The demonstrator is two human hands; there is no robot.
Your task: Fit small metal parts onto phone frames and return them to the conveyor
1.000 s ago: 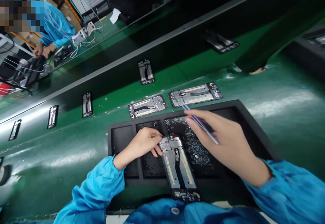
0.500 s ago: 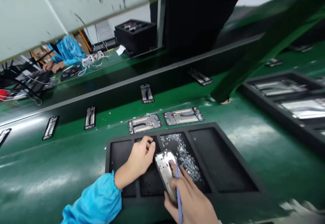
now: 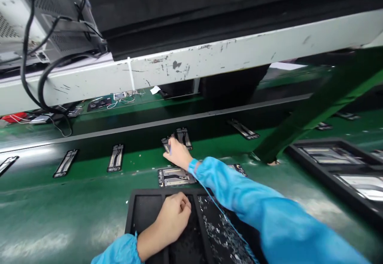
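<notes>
A black foam tray (image 3: 143, 216) with separate compartments sits at the bottom centre of the view, on a green conveyor belt (image 3: 60, 204), and every other place here is given from it. The person's left hand (image 3: 173, 218), in a bright blue sleeve (image 3: 119, 250), rests inside the tray, its fingers curled together and nothing visible in them. Just right of that hand, one compartment holds a scatter of tiny metal screws (image 3: 220, 232). The right hand (image 3: 178, 155) reaches beyond the tray's far edge, its long blue sleeve (image 3: 257, 204) crossing above the tray's right side, with a blue wrist band (image 3: 193, 166) at the cuff. Its fingers are bunched together at a dark phone frame (image 3: 165, 144) lying on the belt; the hand hides most of that frame, so you cannot tell whether they are clamped on it or only touching it. A second phone frame (image 3: 183, 138) lies just beside those fingers, and a third (image 3: 175, 177) lies flat just beyond the tray's far edge. More phone frames (image 3: 116, 158) stand in a spaced row farther along the belt, left of the hand. Off to the tray's right is a second black tray (image 3: 329, 164) holding pale parts. Far beyond the tray, a scuffed white beam (image 3: 179, 66) crosses the view, with black cables (image 3: 36, 56) hanging at its left end.
</notes>
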